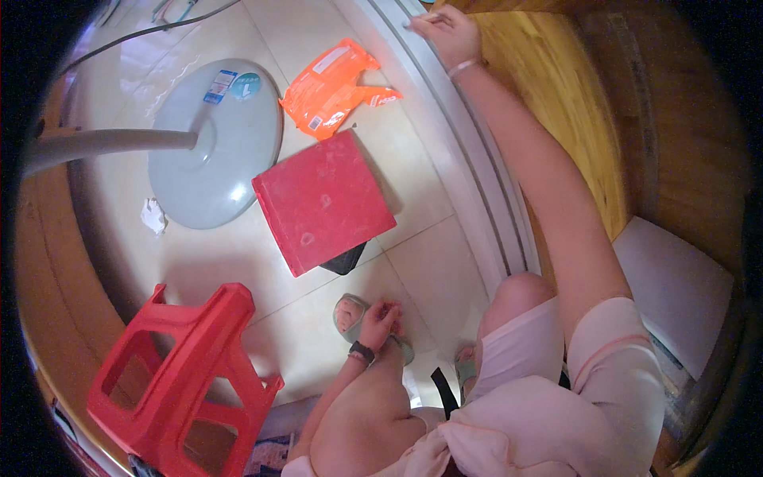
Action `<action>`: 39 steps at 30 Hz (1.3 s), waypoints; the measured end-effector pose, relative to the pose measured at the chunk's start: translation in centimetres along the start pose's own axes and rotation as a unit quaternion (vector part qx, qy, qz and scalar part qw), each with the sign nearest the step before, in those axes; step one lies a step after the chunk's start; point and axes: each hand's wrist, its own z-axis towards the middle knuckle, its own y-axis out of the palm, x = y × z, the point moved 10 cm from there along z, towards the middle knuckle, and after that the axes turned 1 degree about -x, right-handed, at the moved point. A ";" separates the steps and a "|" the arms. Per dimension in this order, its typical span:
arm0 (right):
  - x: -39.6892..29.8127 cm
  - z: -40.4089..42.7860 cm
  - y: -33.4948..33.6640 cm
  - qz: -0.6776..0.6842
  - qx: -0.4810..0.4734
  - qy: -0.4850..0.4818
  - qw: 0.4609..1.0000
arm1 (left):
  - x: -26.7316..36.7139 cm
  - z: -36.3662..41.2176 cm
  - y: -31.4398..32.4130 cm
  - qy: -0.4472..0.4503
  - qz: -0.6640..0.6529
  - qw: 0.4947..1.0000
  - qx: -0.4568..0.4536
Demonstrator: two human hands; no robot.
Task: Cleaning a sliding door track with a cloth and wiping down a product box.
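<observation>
My right hand (pixel 450 37) is stretched far forward over the metal sliding-door track (pixel 477 173), its fingers bent together near the rail. A small pale and dark bit shows at the fingertips, too small to identify. My left hand (pixel 378 325), with a dark band on the wrist, hangs by my knee with its fingers curled; their inner side is hidden. Before me on the tiled floor stands a red square box (pixel 325 200), with a black object (pixel 344 260) partly hidden beneath it. An orange plastic packet (pixel 328 86) lies just beyond the box.
A round grey stand base (pixel 238 173) with a pole (pixel 119 146) stands at the left. A red plastic stool (pixel 179 364) lies tipped at lower left. Crumpled white tissue (pixel 153 216) is by the base. A dark cable (pixel 149 31) crosses the upper left. Wooden flooring (pixel 548 89) lies right of the track.
</observation>
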 end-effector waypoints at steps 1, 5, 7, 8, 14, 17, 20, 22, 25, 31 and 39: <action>-0.6 -1.8 0.6 0.000 0.013 0.044 0.999 | -0.3 -0.3 -0.7 -0.002 0.005 1.000 0.014; -3.6 -8.2 -0.9 0.095 0.025 0.134 0.986 | 0.3 -0.3 0.1 0.007 -0.003 1.000 -0.007; -3.6 -10.7 -0.6 0.131 0.028 0.194 0.972 | 0.2 -0.2 -0.2 0.017 0.013 1.000 -0.007; -3.3 -11.4 -0.7 0.147 0.032 0.224 0.963 | 0.3 -0.1 -0.1 0.021 0.022 0.999 -0.010; -2.3 -10.6 -2.3 0.207 0.072 0.210 0.953 | 1.5 -0.3 0.1 0.045 0.040 0.998 0.006; -2.2 -8.1 -1.9 0.132 0.089 0.188 0.969 | 0.7 -0.2 -0.5 0.046 0.031 0.998 0.014; -1.0 -4.6 -1.5 0.096 0.101 0.148 0.979 | 1.1 -0.5 -0.3 0.030 0.040 0.999 0.013; -0.8 -1.8 -2.1 -0.001 0.094 0.084 0.992 | 1.7 -0.5 0.2 0.032 0.039 0.999 0.005; -0.6 1.3 -2.6 -0.092 0.108 0.041 0.989 | 2.0 -0.5 0.6 0.028 0.031 0.999 -0.007; -3.5 0.8 -0.9 -0.268 0.076 0.044 0.959 | 0.3 -0.5 -0.7 0.015 0.001 1.000 0.003; -2.9 -3.0 -3.0 -0.257 0.042 0.004 0.965 | 1.2 -0.5 0.2 0.010 0.016 1.000 -0.012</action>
